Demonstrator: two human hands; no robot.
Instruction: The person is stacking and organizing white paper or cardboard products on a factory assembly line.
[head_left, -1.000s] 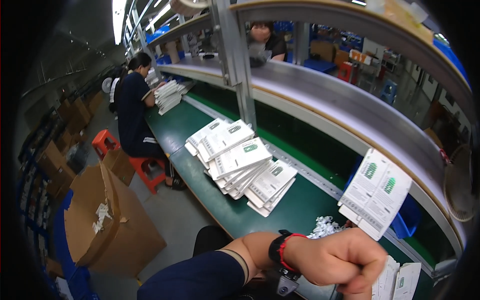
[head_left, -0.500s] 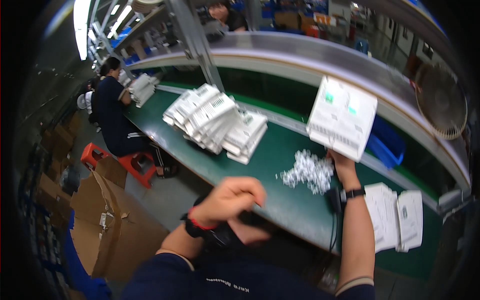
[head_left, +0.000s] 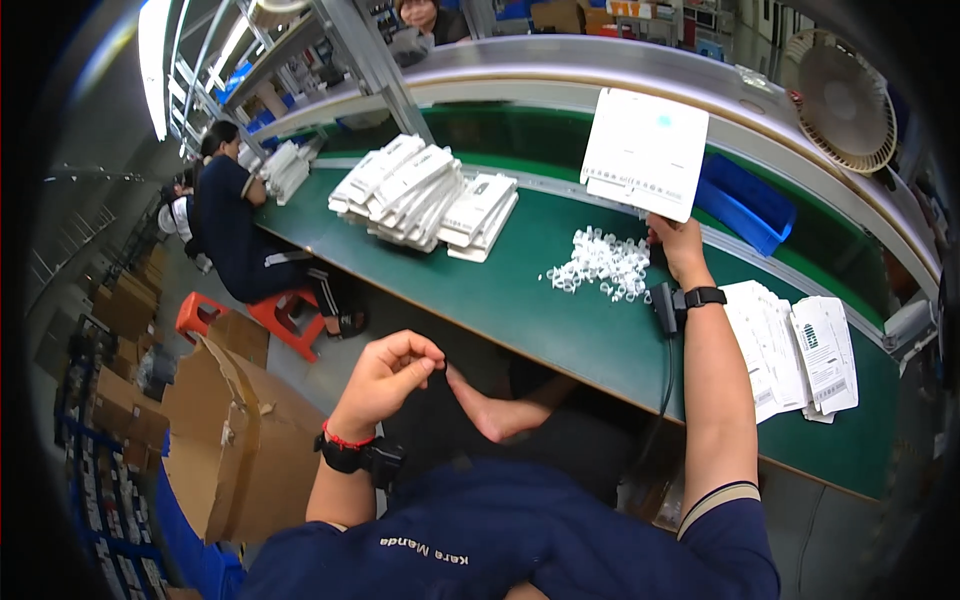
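My right hand (head_left: 681, 246) grips the lower edge of a flat white carton (head_left: 645, 150) and holds it raised above the far side of the green table. Small print and a pale green-blue spot show on the carton. My left hand (head_left: 388, 378) is over my lap, off the table's front edge, with thumb and fingertips pinched together; whatever may be between them is too small to make out. Just left of my right hand lies a loose heap of small white plastic pieces (head_left: 600, 264), some ring-shaped.
Stacks of flat white cartons (head_left: 405, 190) lie on the green table (head_left: 460, 308), with more cartons (head_left: 825, 355) at the right. A blue bin (head_left: 745, 205) sits behind. A large cardboard box (head_left: 235, 440) stands lower left. Another person (head_left: 225, 210) sits farther along; a fan (head_left: 845, 105) is at upper right.
My left hand has moved left and down, away from the table edge. The view has shifted, and my right hand still holds the carton raised, now tilted differently.
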